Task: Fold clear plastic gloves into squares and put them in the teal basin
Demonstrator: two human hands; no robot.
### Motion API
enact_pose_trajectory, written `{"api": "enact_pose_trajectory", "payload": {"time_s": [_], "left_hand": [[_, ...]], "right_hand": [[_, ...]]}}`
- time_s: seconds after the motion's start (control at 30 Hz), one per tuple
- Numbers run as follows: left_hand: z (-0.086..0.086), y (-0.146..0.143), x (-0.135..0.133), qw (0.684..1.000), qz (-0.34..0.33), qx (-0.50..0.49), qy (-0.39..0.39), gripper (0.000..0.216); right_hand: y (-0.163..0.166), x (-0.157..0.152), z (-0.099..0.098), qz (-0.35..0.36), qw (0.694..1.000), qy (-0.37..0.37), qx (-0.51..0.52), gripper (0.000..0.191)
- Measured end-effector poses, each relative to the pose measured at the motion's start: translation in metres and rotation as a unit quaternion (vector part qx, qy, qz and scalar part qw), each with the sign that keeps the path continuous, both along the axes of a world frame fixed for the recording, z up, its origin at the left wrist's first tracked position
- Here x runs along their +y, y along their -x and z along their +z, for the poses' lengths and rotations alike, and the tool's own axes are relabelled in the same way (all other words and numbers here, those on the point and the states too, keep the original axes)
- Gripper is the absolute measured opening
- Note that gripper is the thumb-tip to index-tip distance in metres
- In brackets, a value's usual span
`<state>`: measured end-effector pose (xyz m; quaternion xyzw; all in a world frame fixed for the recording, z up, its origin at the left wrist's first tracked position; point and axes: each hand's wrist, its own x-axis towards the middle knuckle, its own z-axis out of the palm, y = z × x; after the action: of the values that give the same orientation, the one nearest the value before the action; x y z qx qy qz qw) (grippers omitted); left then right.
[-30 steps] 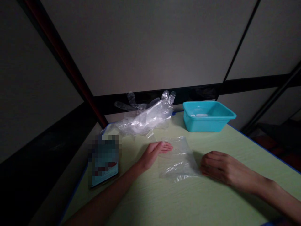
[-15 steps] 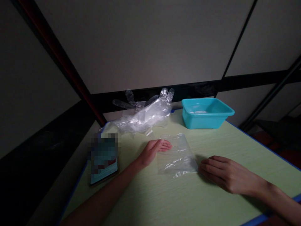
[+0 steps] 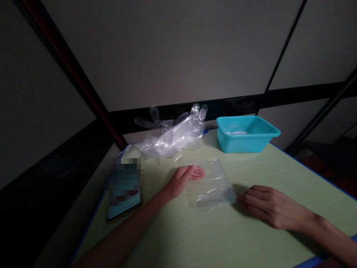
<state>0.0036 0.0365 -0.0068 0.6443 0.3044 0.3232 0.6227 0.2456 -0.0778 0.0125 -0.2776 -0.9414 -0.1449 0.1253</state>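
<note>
A clear plastic glove (image 3: 213,190), apparently folded into a flat four-sided shape, lies on the table between my hands. My left hand (image 3: 184,178) rests on its upper left side, fingers stretched out and thumb alongside. At the lower right corner, the bent fingers of my right hand (image 3: 264,204) are closed on the plastic; the fingertips are partly hidden under the hand. Behind them lies a crumpled heap of clear disposable gloves (image 3: 173,139), some with their empty fingers sticking up.
A turquoise plastic basin (image 3: 245,143) stands at the back right of the pale green table (image 3: 178,242), with something whitish inside. A tablet or phone (image 3: 125,204), partly blurred out, leans at the left edge. Panelled doors (image 3: 178,56) rise directly behind the table.
Both hands keep almost the same places on the plastic. The whole view has shifted very slightly, and the glare along the plastic's lower edge has lessened.
</note>
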Motion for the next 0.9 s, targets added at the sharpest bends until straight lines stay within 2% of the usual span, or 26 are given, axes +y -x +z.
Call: {"api": "enact_pose_trajectory", "payload": {"time_s": [0.43,0.77,0.9], "left_hand": [[0.001,0.000,0.000,1.000,0.007,-0.003,0.001,0.052],[0.005,-0.001,-0.003,1.000,0.009,-0.008,0.001,0.050],[0.005,0.000,-0.003,0.997,0.064,-0.004,-0.033,0.043]], "right_hand": [[0.000,0.000,-0.009,-0.008,0.999,0.030,0.021,0.032],[0.000,0.026,-0.009,-0.023,0.999,-0.039,-0.021,0.023],[-0.002,0.033,-0.012,-0.027,0.999,-0.019,-0.004,0.026]]}}
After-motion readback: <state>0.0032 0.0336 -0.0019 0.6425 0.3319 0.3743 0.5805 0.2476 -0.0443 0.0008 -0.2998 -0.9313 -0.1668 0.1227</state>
